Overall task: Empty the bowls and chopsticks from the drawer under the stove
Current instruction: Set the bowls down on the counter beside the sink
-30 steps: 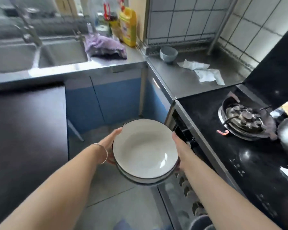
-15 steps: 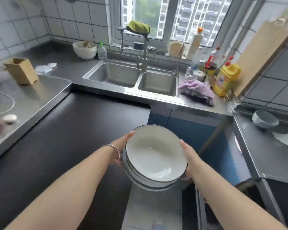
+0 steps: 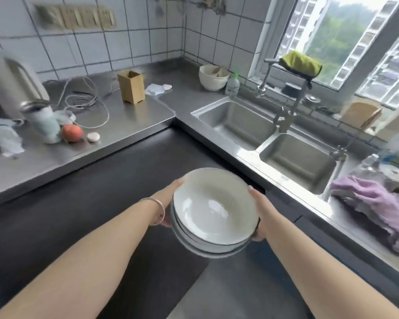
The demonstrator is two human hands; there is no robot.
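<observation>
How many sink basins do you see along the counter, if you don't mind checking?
2. The far basin sits nearer the counter corner; the near basin adjoins it on the right, beside the purple cloth. Neither looks hidden.

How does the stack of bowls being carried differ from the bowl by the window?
The stack of bowls is wide, shallow and dark-rimmed; the cream bowl is deeper with no dark rim. The stack is held in the air between the left hand and right hand; the cream bowl rests on the counter. Both are pale and upright.
</observation>
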